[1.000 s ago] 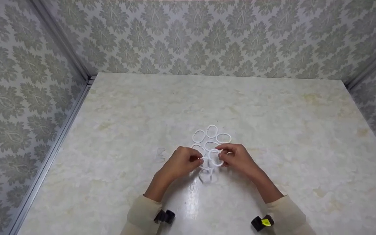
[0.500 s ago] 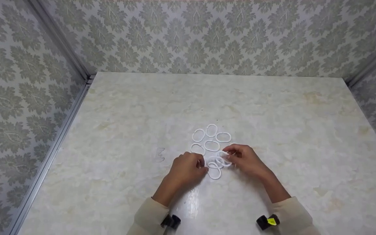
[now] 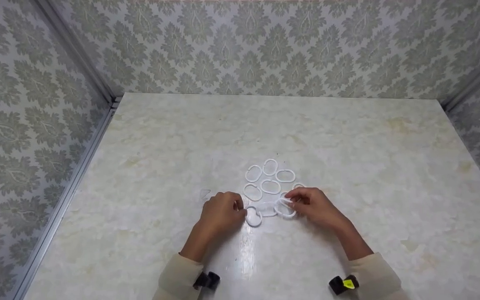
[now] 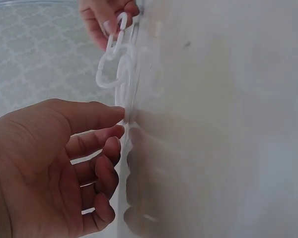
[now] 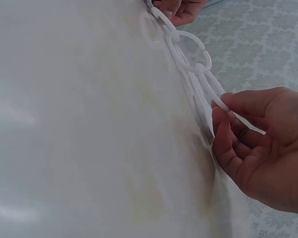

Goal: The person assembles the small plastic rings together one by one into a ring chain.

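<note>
Three white oval plastic rings hang linked in a short chain between the hands, low over the table. My left hand (image 3: 223, 214) pinches the end ring (image 3: 253, 217) at its left side between thumb and forefinger, the other fingers loosely curled. A middle ring (image 5: 191, 49), with a small gap in its side, joins the two end rings. My right hand (image 3: 317, 208) pinches the other end ring (image 5: 212, 88) between thumb and fingertips; its fingers partly cover that ring in the head view.
Several loose rings (image 3: 271, 186) lie on the pale marbled table (image 3: 369, 166) just beyond the hands. Another ring (image 3: 299, 185) shows partly behind the right hand. A faint thin-lined mark (image 3: 205, 193) is left of them. Patterned walls (image 3: 252, 50) enclose the back and sides.
The left hand has drawn left with its ring, stretching out the chain that was bunched together half a second ago. The right hand has shifted slightly right over the last second.
</note>
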Demonstrator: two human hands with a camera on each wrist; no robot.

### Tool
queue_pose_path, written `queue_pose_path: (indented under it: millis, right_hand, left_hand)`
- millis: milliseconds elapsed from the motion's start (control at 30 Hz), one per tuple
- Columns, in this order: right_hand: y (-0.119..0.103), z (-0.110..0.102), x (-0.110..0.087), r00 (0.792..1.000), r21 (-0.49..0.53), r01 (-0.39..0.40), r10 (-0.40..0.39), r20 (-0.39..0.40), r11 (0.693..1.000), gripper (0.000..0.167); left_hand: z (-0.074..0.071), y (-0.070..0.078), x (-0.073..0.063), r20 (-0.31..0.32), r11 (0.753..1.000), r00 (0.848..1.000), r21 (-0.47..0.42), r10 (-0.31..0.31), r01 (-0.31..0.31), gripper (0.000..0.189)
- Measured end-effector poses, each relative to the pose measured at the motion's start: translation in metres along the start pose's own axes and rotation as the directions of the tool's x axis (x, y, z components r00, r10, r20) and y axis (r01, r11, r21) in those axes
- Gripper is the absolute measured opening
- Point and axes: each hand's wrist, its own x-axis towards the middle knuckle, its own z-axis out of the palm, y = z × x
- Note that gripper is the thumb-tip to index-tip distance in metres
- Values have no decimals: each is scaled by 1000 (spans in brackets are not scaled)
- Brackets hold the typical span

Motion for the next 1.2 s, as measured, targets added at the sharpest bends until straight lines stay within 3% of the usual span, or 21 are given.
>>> queue_pose_path:
  millis: [200,533,600,700,767,867,1033,1200]
  right_hand:
    - [-6,11,3,999,-21,22,-21,44,1000,22]
    - [-8,13,5,1000,-67,-3,4,7,998,19]
    - [-8,14,5,1000,-65,-8,8,2,998,18]
    - [-8,14,4,1000,-60,-3,3,-10,998,16]
    - [-7,14,4,1000,-56,14,-15,-19,998,15]
    - [-6,14,4,998,-53,43,-45,-34,998,13]
    - [-7,15,5,996,-24,88,-89,-29,996,13]
    - [-9,16,5,994,-10,103,-104,-31,995,10]
  left_hand:
    - [-6,-6,-3,-19,998,998,3,-63,63,10]
    - [-8,3,-1,-154,992,987,111,-51,68,10]
    - [-7,8,0,-157,996,987,79,-17,30,8]
    - [-4,20,2,-129,995,988,-35,90,-95,7]
    - [0,29,4,-93,975,981,-126,171,-182,9]
    - [9,40,9,-42,944,966,-205,256,-259,15]
    - [21,46,16,7,940,959,-197,285,-278,17]
    - [21,46,19,49,948,961,-185,273,-260,13]
